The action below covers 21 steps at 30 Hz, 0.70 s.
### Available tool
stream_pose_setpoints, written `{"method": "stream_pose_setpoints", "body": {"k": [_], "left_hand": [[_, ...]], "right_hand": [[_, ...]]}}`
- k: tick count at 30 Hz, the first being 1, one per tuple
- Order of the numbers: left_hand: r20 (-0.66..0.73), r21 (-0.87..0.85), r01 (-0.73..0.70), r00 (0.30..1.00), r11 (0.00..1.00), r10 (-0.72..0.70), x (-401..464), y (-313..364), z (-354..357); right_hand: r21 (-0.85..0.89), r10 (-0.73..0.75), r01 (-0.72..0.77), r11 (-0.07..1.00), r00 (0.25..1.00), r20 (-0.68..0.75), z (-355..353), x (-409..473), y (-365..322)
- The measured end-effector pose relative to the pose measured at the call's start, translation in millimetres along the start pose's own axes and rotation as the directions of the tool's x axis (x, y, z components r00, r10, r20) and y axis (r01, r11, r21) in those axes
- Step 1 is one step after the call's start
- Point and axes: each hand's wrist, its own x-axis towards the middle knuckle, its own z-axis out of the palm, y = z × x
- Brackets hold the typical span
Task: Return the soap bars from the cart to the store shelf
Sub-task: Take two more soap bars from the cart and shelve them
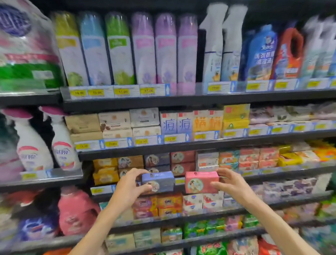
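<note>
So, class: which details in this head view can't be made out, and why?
- Cart: outside the frame.
- Price tags: figures blurred.
- Blue box and pink box: small print too fine; ends covered by left hand and right hand.
- Shelf slots behind the boxes: hidden.

- The blue cardboard soap box (158,182) in my left hand (130,186) looks smooth and a bit shiny.
- The pink cardboard soap box (202,182) in my right hand (230,182) has the same smooth printed paper skin.
- The dark metal shelf edge (183,146) looks painted and dull.
- The tall spray cans with clear plastic caps (143,49) look glossy.
- The white plastic spray bottles with pink tops (33,141) look smooth and shiny.
- The big clear plastic wrap pack (19,47) looks thin and crinkly.
</note>
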Motion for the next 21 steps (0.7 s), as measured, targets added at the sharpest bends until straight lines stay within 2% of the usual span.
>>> {"method": "stream_pose_setpoints", "body": {"k": [5, 12, 15, 17, 21], "left_hand": [[-0.068, 0.023, 0.037, 0.997, 0.999, -0.035, 27, -16, -1], [-0.006, 0.078, 0.066, 0.998, 0.995, -0.066, 68, -41, 15], [-0.030, 0.100, 0.060, 0.998, 0.993, -0.057, 72, -44, 27], [-0.055, 0.155, 0.054, 0.997, 0.986, -0.046, 75, -46, 33], [-0.019, 0.230, 0.062, 0.998, 0.971, -0.059, 71, -50, 44]], "right_hand": [[0.016, -0.022, 0.022, 1.000, 0.999, 0.031, 21, 42, 3], [0.014, -0.026, 0.026, 1.000, 1.000, -0.016, 33, 75, 4], [0.004, -0.037, 0.037, 0.999, 0.999, -0.031, 43, 81, 5], [0.029, -0.036, 0.037, 0.999, 0.999, -0.033, 49, 83, 8], [0.050, -0.052, 0.054, 0.997, 0.998, -0.029, 55, 88, 17]]}}
